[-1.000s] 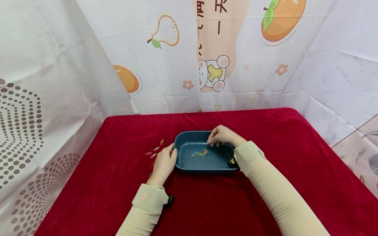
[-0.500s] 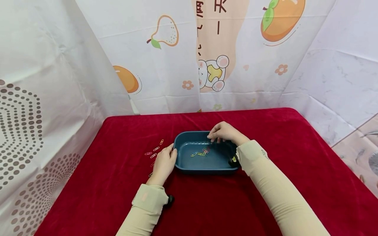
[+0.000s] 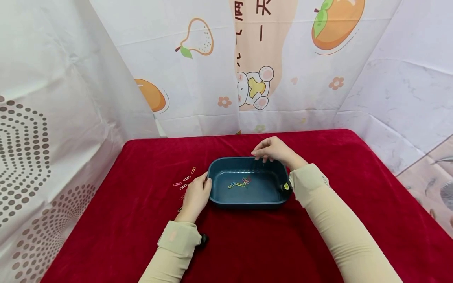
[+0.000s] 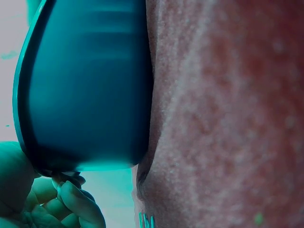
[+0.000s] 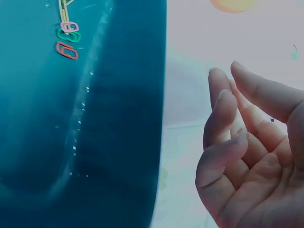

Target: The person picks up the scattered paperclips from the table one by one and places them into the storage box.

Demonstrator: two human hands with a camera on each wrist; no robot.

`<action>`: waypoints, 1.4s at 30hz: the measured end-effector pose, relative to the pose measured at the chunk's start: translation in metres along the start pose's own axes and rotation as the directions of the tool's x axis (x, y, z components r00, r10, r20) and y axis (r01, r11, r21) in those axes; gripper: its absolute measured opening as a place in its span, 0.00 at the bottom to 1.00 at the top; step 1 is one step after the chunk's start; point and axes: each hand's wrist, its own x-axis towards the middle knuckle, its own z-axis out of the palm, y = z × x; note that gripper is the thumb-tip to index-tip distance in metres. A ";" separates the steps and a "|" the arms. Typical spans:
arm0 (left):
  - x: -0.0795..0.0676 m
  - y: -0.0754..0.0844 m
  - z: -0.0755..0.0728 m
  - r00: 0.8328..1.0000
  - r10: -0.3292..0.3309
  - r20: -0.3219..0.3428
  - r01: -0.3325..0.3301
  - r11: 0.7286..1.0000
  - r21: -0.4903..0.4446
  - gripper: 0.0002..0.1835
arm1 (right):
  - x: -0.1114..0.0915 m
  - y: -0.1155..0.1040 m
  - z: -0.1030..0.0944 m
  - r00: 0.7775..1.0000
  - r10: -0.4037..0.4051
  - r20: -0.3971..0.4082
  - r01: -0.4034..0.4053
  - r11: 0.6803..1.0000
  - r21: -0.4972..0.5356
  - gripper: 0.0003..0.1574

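A dark blue rectangular tub (image 3: 247, 204) stands on the red cloth. My left hand (image 3: 196, 194) grips its left wall at the rim, with the fingers outside. Above the far right part of the rim is my right hand (image 3: 275, 150), its fingers loosely bent; in the right wrist view thumb and fingertips are apart with nothing between them. Several coloured paper clips (image 3: 244, 184) lie on the tub floor, some seemingly joined in a bent line. Among them, a red clip (image 5: 66, 50) shows in the right wrist view. The left wrist view shows the tub's outer wall (image 4: 90, 95).
Several loose paper clips (image 3: 177, 184) are scattered on the red cloth (image 3: 148, 165) left of the tub, some partly hidden by the left hand. A printed white curtain (image 3: 198, 90) hangs behind the table.
My right hand has risen from inside the tub and moved back and right to above the far rim. A reddish clip now lies beside the others. The left hand stays put.
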 end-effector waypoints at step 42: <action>-0.001 0.001 -0.001 1.000 0.010 -0.008 -0.009 1.000 0.012 0.24 | -0.048 0.048 -0.046 0.990 0.114 -0.084 -0.121 0.990 -0.077 0.23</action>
